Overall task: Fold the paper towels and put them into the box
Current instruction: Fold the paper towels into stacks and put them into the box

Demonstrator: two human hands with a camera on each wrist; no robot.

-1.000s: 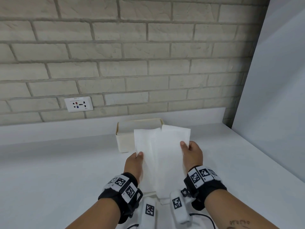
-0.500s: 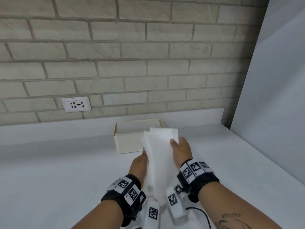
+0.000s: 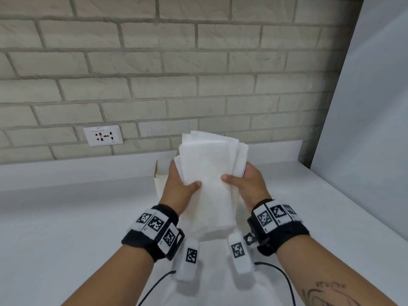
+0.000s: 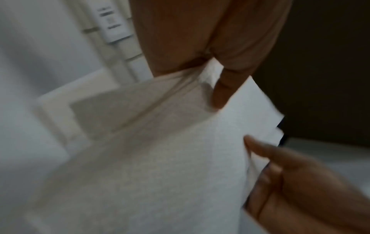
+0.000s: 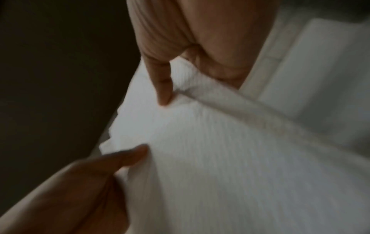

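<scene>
Black wristbands [image 3: 152,234] carry white square-coded tags; a dark tattoo [image 3: 326,293], possibly lettering, marks the right forearm.

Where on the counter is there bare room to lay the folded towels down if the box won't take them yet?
Bare counter runs wide left of the box, below the wall outlet. Another bare stretch lies right of the right hand, up to the grey panel. The middle is crowded: both hands, left hand included, hold the paper towels in front of the box, with cables nearest the person.

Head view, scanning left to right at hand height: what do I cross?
wall socket → box → left hand → paper towels → right hand → white side panel
</scene>
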